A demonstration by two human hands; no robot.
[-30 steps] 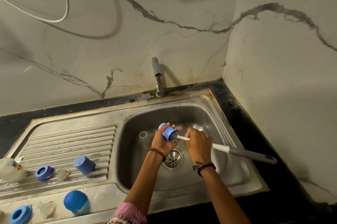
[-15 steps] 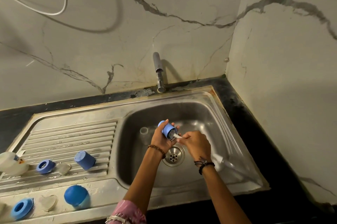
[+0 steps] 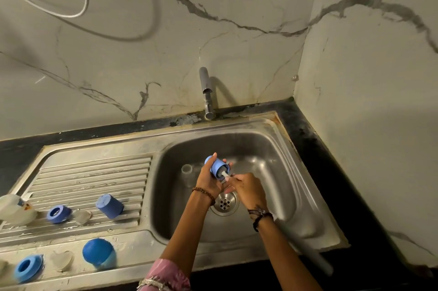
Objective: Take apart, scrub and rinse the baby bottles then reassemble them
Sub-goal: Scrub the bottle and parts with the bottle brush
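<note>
Since a moment ago your right hand (image 3: 248, 187) has slid up the brush shaft toward the cap (image 3: 219, 167), and the long handle (image 3: 305, 247) that stuck out to the right now sweeps down to the lower right as a blur, so you are mid-stroke.

Working from the left of the frame: the bottle (image 3: 14, 209), two rings (image 3: 58, 213) (image 3: 27, 267), two clear teats (image 3: 81, 216) (image 3: 62, 259), a second cap (image 3: 109, 206) and a domed cap (image 3: 98, 254) lie loose on the drainboard (image 3: 94, 172) and its front ledge. They look light and round, so a swing of your left elbow or a splash could roll them off the front edge. A clear tube-like piece (image 3: 187, 170) stands in the basin just left of your hands; a wide stroke could knock it over.

At centre frame, above the drain (image 3: 224, 203), your left hand (image 3: 208, 180) wraps its fingers and thumb round the blue cap, open end turned right and down, with the bristles (image 3: 221, 170) seated inside. A wet, smooth cap may well twist out of that hold if you push the brush hard, and it would drop into the sink (image 3: 272, 148).

Your right hand is curled round the white shaft close to the bristles, knuckles up, wrist bent toward the cap. With so much handle behind your grip, I would expect the far end to strike the sink's right rim. The tap (image 3: 206, 91) at upper centre shows no water that I can make out, so rinsing looks still to come.
</note>
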